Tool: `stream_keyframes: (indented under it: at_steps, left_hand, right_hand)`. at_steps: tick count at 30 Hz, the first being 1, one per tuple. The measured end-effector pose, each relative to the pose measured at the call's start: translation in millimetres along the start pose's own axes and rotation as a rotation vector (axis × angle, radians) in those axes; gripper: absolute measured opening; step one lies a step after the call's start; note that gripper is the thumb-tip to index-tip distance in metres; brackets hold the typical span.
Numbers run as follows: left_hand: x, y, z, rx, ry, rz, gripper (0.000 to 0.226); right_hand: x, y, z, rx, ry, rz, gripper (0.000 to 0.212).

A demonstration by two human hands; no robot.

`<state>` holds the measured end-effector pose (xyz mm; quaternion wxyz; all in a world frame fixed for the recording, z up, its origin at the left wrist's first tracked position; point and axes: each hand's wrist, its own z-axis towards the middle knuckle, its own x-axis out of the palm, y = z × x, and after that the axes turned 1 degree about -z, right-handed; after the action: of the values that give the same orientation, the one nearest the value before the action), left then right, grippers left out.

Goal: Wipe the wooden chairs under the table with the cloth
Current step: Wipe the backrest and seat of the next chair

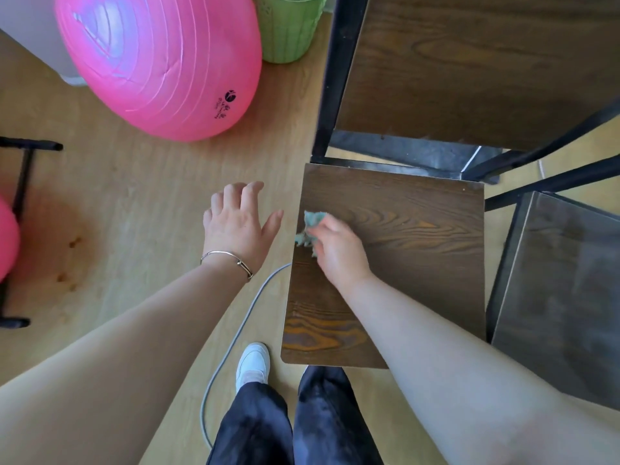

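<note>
Teal cloth (pixel 310 229) under right hand (pixel 339 251), on chair (pixel 419 256)

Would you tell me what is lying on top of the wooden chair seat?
A teal cloth lies near the chair seat's left edge, held by the right hand. Much of the cloth is hidden under that hand; the forearm covers part of the seat.

A pink exercise ball (pixel 157 62) is resting on the wooden floor (pixel 134 182) beside a green bin (pixel 288 31); a grey cable (pixel 221 364) is trailing across it, and a black stand (pixel 20 182) is sitting far left.
</note>
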<state>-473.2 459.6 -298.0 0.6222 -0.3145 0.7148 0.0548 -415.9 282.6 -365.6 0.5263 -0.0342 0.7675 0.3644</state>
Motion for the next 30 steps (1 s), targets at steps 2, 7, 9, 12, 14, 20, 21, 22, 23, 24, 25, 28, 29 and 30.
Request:
stream_keyframes:
  at_steps: [2, 7, 9, 12, 14, 20, 21, 22, 23, 24, 25, 28, 29, 30]
  left_hand:
    - [0, -1, -11, 0.019, 0.009, 0.011, 0.056]
    - [10, 1, -47, 0.037, 0.065, 0.035, 0.056]
    - [16, 2, -64, 0.042, 0.097, 0.044, 0.056]
    - [23, 5, -89, 0.060, 0.130, 0.059, 0.058]
    - [24, 8, -98, 0.061, 0.144, 0.070, 0.058]
    - [26, 21, -99, 0.080, 0.131, 0.080, 0.057]
    - [26, 23, -98, 0.090, 0.131, 0.098, 0.057]
    - [26, 26, -98, 0.097, 0.133, 0.115, 0.057]
    - [26, 29, -98, 0.102, 0.135, 0.129, 0.057]
    - [27, 32, -98, 0.108, 0.134, 0.139, 0.057]
    - [27, 35, -100, 0.114, 0.134, 0.146, 0.057]
    - [28, 41, -108, 0.131, 0.141, 0.145, 0.057]
    - [29, 43, -111, 0.131, 0.147, 0.142, 0.057]
    - [29, 45, -116, 0.131, 0.156, 0.141, 0.057]
  right_hand:
    - [5, -1, -36, -0.017, 0.029, 0.015, 0.022]
    - [15, -4, -114, -0.030, 0.039, 0.031, 0.026]
    - [23, -6, -137, -0.023, 0.053, 0.035, 0.026]
    - [32, -2, -168, -0.014, 0.090, 0.067, 0.025]
    - [29, 4, -176, 0.017, 0.135, 0.124, 0.024]
    - [-9, -8, -102, 0.263, -0.163, 0.179, 0.020]
    - [-13, -10, -83, 0.302, -0.184, 0.155, 0.020]
    - [-15, -11, -67, 0.334, -0.171, 0.129, 0.021]
    - [-13, -11, -55, 0.347, -0.139, 0.098, 0.022]
    - [-10, -8, -49, 0.331, -0.101, 0.069, 0.022]
    - [-5, -2, -47, 0.291, -0.066, 0.051, 0.023]
    - [19, 26, -73, 0.094, 0.018, 0.052, 0.025]
    - [30, 36, -91, 0.039, 0.072, 0.051, 0.026]
    - [40, 45, -111, 0.001, 0.119, 0.058, 0.027]
